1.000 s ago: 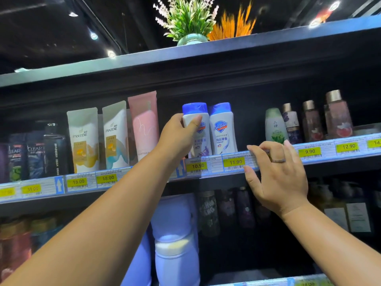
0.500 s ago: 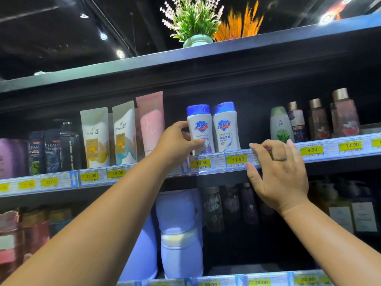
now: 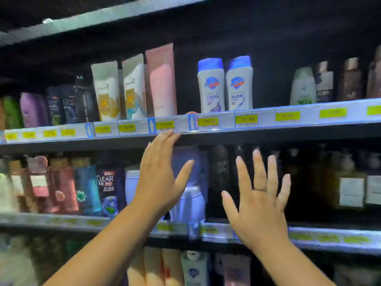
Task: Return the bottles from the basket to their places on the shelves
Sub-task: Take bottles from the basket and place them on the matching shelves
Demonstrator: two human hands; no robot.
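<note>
Two white bottles with blue caps stand side by side on the upper shelf (image 3: 268,131), the left bottle (image 3: 210,85) close beside the right bottle (image 3: 239,83). My left hand (image 3: 160,178) hangs below the shelf's price strip with straight fingers, holding nothing; its fingertips reach the strip's lower edge. My right hand (image 3: 259,199), with a ring on one finger, is spread open in front of the middle shelf and holds nothing. No basket is in view.
Pantene tubes (image 3: 106,89) and a pink tube (image 3: 161,79) stand left of the two bottles. Dark Clear bottles (image 3: 68,104) stand further left. Small bottles (image 3: 303,85) stand at the right. The middle shelf (image 3: 329,238) carries several bottles, among them large white ones (image 3: 191,201).
My left hand has let go of the left blue-capped bottle and dropped below the shelf edge. My right hand has left the price strip and lowered, fingers spread. The view has tilted down.
</note>
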